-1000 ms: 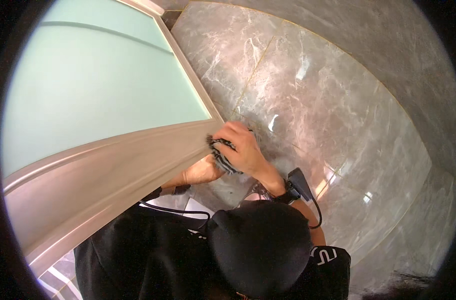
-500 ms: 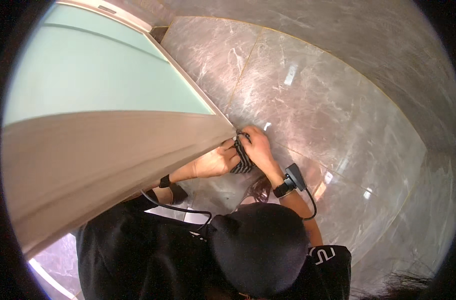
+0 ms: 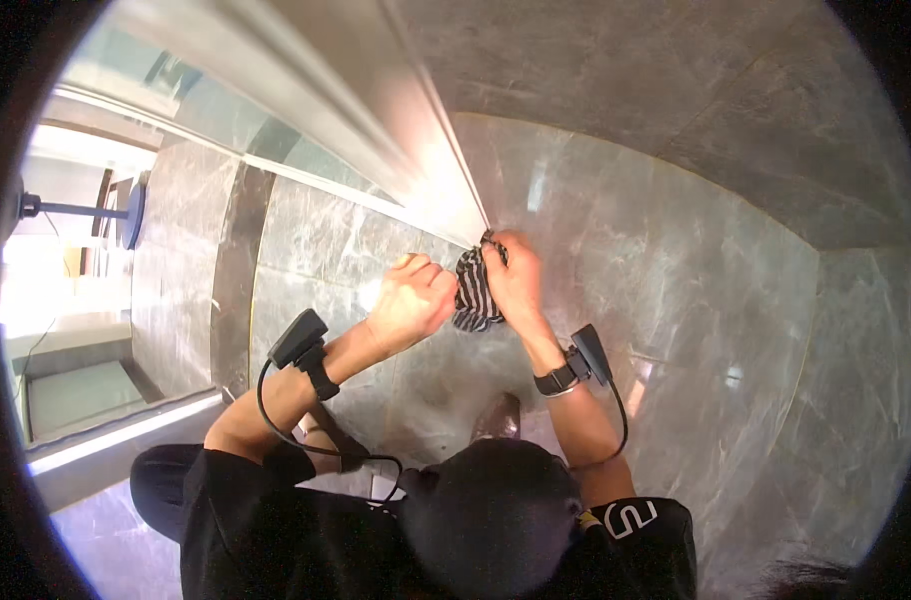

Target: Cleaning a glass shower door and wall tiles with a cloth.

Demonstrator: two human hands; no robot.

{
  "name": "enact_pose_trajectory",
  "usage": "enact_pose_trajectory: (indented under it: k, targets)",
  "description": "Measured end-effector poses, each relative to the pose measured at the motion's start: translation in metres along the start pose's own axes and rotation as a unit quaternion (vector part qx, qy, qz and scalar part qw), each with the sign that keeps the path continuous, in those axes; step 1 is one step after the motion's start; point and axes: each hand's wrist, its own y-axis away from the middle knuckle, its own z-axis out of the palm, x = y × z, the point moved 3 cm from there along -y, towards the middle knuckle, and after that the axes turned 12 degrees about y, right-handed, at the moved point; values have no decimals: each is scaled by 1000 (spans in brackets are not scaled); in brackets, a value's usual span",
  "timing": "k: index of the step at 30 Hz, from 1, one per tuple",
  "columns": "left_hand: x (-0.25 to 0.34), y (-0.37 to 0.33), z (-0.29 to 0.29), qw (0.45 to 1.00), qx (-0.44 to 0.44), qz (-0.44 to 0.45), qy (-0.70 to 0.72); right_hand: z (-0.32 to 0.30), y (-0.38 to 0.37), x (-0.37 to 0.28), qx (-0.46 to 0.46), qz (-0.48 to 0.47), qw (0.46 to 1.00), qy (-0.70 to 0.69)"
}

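Observation:
My right hand (image 3: 517, 284) is closed on a black-and-grey striped cloth (image 3: 476, 291), its upper end at the door's near lower corner. The cloth hangs bunched between my two hands. Just left of it, my left hand (image 3: 408, 301) is curled into a fist with its knuckles by the cloth's edge. Whether that fist holds anything is hidden. The pale, shiny door (image 3: 434, 165) runs from the top of the view down to the cloth. Each wrist carries a black strapped-on device with a cable, the left device (image 3: 298, 339) and the right device (image 3: 591, 353).
Grey marble-look floor tiles (image 3: 666, 300) spread below and to the right, bounded by a tiled wall (image 3: 616, 70). At the left are glass panels and a dark floor strip (image 3: 238, 260). A blue-grey stand (image 3: 86, 210) shows farther left. A shoe (image 3: 498, 415) is below my hands.
The door has swung from a broad face across the left to a narrow, steep angle, revealing the room behind. My left hand has moved up and left, apart from its earlier grip on the cloth.

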Motion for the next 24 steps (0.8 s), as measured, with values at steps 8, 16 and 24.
enact_pose_trajectory:
  k: [8, 16, 24]
  targets:
    - [-2, -18, 0, 999, 31, -21, 19, -78, -85, -97, 49, -179, 982, 26]
    - [4, -78, -56, 983, 172, 13, -57, -78, -135, -76, 108, -176, 978, 1]
    - [15, -145, -107, 972, 189, 102, -95, -30, -108, -21, 48, -114, 987, -97]
